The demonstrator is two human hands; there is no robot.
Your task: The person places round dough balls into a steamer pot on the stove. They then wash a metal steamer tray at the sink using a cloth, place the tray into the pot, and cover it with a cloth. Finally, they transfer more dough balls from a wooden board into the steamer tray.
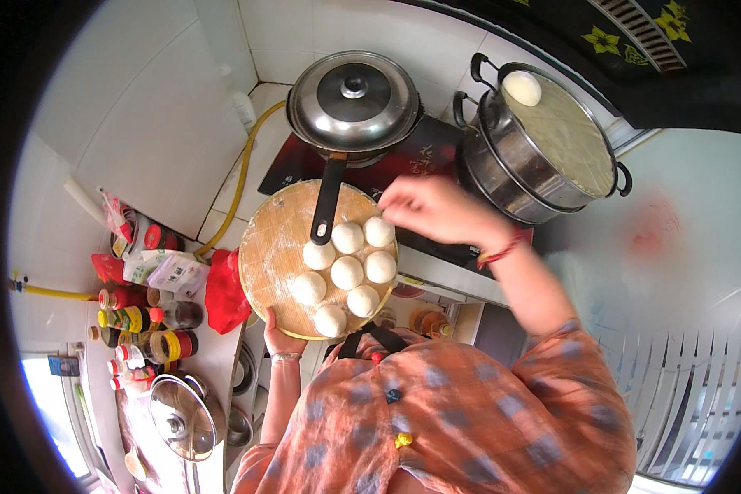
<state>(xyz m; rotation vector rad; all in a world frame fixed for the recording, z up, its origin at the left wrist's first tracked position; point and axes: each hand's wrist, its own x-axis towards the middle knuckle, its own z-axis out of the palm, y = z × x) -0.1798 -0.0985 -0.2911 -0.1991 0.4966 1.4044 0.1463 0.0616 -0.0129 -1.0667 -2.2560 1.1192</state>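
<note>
My left hand [281,336] grips the near rim of a round wooden board [275,259] dusted with flour. Several white dough balls [347,273] sit on it, mostly on its right half. Blurred by motion, my right hand [429,210] hovers at the board's upper right edge, just above a dough ball [379,231]. Its fingers are loosely bent, and nothing shows in them. To the upper right, a stainless steel steamer pot [534,163] is lined with a pale cloth [565,133]. One white dough ball [522,88] rests on the cloth at the far side.
A lidded frying pan [354,102] stands on the stove [432,145], its black handle [328,204] reaching over the board. Sauce bottles [142,321], a red cloth [225,293] and a glass lid [182,417] are at left. A yellow hose [245,170] runs along the wall. The range hood [654,68] overhangs the upper right.
</note>
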